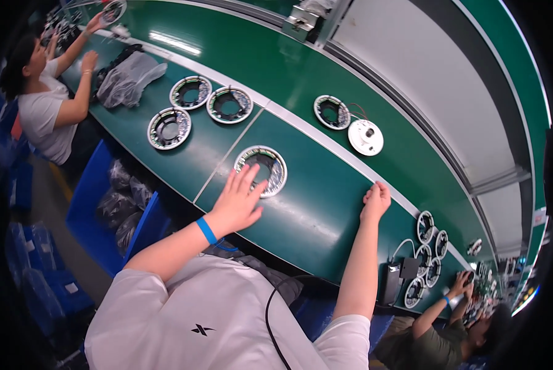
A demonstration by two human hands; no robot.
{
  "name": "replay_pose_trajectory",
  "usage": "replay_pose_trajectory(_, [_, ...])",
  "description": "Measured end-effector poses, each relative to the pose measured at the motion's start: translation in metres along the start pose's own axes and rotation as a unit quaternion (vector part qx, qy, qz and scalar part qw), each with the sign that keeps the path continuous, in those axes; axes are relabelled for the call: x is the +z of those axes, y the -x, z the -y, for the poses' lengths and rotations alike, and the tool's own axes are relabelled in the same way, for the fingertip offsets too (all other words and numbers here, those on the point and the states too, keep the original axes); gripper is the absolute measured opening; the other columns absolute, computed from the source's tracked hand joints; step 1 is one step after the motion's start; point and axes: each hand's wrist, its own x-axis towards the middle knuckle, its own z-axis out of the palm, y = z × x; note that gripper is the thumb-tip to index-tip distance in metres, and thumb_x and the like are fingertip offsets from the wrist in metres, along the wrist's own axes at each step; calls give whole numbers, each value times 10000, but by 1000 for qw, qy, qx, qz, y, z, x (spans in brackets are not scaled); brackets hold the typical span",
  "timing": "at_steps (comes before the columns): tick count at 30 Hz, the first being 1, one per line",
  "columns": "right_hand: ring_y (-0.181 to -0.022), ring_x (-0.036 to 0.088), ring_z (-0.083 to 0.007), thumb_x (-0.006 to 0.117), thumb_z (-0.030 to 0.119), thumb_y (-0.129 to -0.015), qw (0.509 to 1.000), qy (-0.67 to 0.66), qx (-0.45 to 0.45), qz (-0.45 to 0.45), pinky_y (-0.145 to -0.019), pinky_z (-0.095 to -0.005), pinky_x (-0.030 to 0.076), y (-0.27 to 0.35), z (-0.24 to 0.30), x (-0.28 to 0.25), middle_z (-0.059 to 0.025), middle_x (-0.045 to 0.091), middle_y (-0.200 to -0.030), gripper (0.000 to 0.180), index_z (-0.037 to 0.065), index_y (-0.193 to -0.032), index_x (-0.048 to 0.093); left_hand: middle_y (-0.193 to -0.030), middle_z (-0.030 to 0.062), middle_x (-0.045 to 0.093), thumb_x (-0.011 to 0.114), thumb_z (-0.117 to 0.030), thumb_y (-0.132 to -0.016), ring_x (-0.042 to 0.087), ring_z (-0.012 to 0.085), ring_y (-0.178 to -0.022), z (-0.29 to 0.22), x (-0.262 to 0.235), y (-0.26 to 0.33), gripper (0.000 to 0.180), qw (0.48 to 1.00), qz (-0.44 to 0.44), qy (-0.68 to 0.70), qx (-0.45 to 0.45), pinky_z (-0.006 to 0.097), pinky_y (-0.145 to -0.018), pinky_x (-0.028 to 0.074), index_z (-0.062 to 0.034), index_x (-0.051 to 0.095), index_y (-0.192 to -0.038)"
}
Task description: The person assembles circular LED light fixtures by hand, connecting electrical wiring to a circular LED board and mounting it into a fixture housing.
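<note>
Closest to our body, on the green bench (313,222), our left hand (238,200) lies flat with the fingers spread wide, holding nothing; its fingertips touch the near rim of a ring-shaped circuit board (261,170) that lies flat on the bench just beyond the hand. A blue wristband (206,230) sits on that wrist. To the right, our right hand (375,200) is curled into a loose fist at the pale strip (326,145) that runs along the bench, and we cannot tell whether it grips anything.

Further out, past the strip, we see another ring board (332,111) with thin wires, just beside a white round cover (366,137). Off to the left, three more ring boards (199,108) lie near one another, and beyond them a crumpled clear plastic bag (128,79).

At the far left a person in a white shirt (42,111) works at the same bench with both arms raised to it. At the far right a stack of ring boards (427,259) leans near a black box (392,283), and another person's hand (458,285) reaches in there.
</note>
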Motion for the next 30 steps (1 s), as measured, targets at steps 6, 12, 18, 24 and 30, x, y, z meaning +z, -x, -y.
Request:
replay_pose_trajectory(6, [-631,566,-100,649,109,-990,981,73,152,92,-498,-245,448,93,68,-2,-50,626,-905,274,16,-1241,596,-1590,268,322,800,-283,-808,351,469,-1445,-35,-10,-8,691,988,83,41,124,601,-1187,298,-97,548,-1424])
replay_pose_trajectory(12, [-658,546,-47,592,-108,-924,933,296,-199,-55,-598,-202,445,211,161,-106,-63,690,-1019,319,-4,-1217,665,-1611,331,245,900,-368,-693,279,523,-1467,-13,-24,-65,1065,983,137,64,106,608,-1189,254,-71,366,-1565])
replay_pose_trajectory(18, [-617,521,-47,455,-28,-987,883,166,46,-437,-556,-213,420,343,-10,-286,-71,705,-918,276,-17,-1140,685,-1653,281,245,911,-386,-608,271,480,-1513,29,4,-94,1214,973,166,87,133,591,-1221,220,-74,296,-1606])
replay_pose_trajectory(24, [-565,443,-62,447,12,-986,862,156,186,-446,-499,-248,333,379,-125,-274,42,476,-665,268,28,-1045,707,-1649,236,314,903,-376,-600,316,404,-1527,6,16,-111,1205,975,161,74,136,603,-1251,176,-20,304,-1582])
replay_pose_trajectory(30, [-533,498,-121,497,195,-1030,890,0,282,-359,-478,-304,406,246,-181,-252,8,548,-668,254,62,-1116,696,-1623,253,335,903,-361,-594,345,432,-1492,-5,8,-109,1185,979,146,44,134,578,-1231,234,-5,320,-1562])
